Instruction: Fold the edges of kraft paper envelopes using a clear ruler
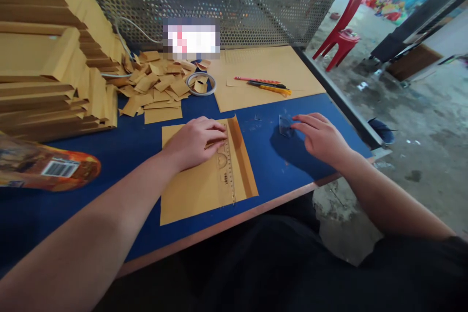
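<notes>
My left hand [197, 142] rests on a sheet of brown paper [186, 195], its bent fingertips pressing on a clear plastic ruler [227, 180] with a protractor cut-out. The ruler lies flat along a strip of the paper folded up at its right side [245, 165]. Over the blue tabletop to the right, my right hand [320, 136] pinches a small clear plastic square [284, 126] between thumb and fingers. A smaller clear scrap [258, 117] lies between the paper and that hand.
Folded brown paper pieces [47, 83] are stacked high at left, beside cut scraps [161, 85]. A tape roll [201, 84] sits by the scraps. A pencil [256, 80] and yellow cutter [274, 89] lie on a brown sheet [234, 97]. An orange packet [51, 165] lies front left.
</notes>
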`<act>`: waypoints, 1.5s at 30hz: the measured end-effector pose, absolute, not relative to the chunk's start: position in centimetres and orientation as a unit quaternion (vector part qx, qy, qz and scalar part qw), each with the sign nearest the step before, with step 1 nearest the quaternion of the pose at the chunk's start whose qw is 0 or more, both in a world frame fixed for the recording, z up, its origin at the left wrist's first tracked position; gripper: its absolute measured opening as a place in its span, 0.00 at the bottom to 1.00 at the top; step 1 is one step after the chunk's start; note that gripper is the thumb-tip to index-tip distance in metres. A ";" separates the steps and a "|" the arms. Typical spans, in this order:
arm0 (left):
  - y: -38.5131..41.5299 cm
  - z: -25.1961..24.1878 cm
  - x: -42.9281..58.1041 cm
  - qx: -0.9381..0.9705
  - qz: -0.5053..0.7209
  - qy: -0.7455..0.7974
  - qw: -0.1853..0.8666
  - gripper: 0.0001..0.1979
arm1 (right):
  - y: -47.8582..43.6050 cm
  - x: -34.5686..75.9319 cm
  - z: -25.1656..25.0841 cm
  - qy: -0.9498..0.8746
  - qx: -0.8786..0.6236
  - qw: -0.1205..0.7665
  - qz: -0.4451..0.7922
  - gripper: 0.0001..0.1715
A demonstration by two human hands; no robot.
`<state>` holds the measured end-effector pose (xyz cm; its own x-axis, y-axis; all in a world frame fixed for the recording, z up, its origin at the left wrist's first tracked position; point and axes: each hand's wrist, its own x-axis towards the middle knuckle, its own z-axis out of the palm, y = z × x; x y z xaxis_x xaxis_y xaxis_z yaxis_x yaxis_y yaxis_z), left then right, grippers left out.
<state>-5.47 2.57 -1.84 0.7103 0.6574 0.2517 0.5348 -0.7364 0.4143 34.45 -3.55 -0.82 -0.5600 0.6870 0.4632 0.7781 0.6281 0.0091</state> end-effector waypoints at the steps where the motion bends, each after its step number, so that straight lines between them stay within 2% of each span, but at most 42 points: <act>1: 2.6 -1.9 -5.4 0.910 0.199 0.323 0.167 0.19 | -5.0 33.1 -0.3 -0.871 -0.410 0.249 -0.105 0.28; 4: 2.5 -1.8 -5.4 0.910 0.199 0.312 0.190 0.19 | -10.4 27.4 1.0 -0.878 -0.339 0.327 -0.084 0.24; 7: 2.6 -1.9 -5.4 0.915 0.195 0.292 0.199 0.21 | -14.7 21.5 0.8 -0.915 -0.300 0.265 -0.045 0.21; 10: 2.5 -2.0 -5.4 0.915 0.203 0.280 0.205 0.21 | -16.3 18.0 -1.0 -0.933 -0.292 0.202 -0.065 0.32; 12: 2.5 -2.0 -5.4 0.914 0.206 0.287 0.201 0.21 | -16.4 17.1 -2.4 -0.933 -0.279 0.199 -0.111 0.30; 15: 2.5 -2.0 -5.4 0.911 0.207 0.308 0.181 0.20 | -16.5 17.3 -3.3 -0.926 -0.214 0.264 -0.162 0.17; 19: 2.5 -2.5 -5.4 0.904 0.200 0.346 0.152 0.23 | -17.7 20.2 -0.9 -0.888 -0.078 0.422 -0.165 0.22; 20: 2.5 -2.7 -5.5 0.903 0.196 0.354 0.147 0.25 | -18.0 21.3 0.0 -0.896 -0.078 0.412 -0.149 0.22; 22: 2.6 -3.2 -5.5 0.902 0.195 0.360 0.136 0.28 | -17.9 23.8 1.8 -0.883 -0.186 0.421 -0.089 0.12; 23: 2.6 -3.4 -5.6 0.903 0.198 0.359 0.127 0.29 | -17.5 25.0 2.4 -0.883 -0.178 0.426 -0.081 0.11; 25: 2.6 -3.7 -5.6 0.908 0.200 0.354 0.104 0.30 | -15.6 26.8 2.6 -0.913 -0.189 0.353 -0.073 0.13; 27: 2.6 -3.9 -5.5 0.912 0.194 0.352 0.082 0.30 | -13.1 27.6 1.5 -0.897 -0.237 0.366 -0.077 0.19; 30: 2.5 -3.9 -5.4 0.914 0.190 0.352 0.060 0.29 | -10.0 27.2 -1.3 -0.913 -0.255 0.313 -0.058 0.29; 32: 2.5 -3.9 -5.4 0.916 0.191 0.349 0.053 0.30 | -9.0 26.4 -2.7 -0.928 -0.264 0.258 -0.047 0.32; 37: 2.6 -3.9 -5.5 0.922 0.182 0.340 0.037 0.29 | -8.6 24.7 -2.8 -0.962 -0.237 0.135 0.001 0.34; 42: 2.6 -4.0 -5.5 0.928 0.189 0.321 0.018 0.28 | -7.5 23.9 -1.9 -0.973 -0.200 0.112 0.039 0.30; 45: 2.7 -4.0 -5.6 0.937 0.175 0.302 0.006 0.29 | -6.7 23.6 -1.7 -0.977 -0.172 0.105 0.066 0.33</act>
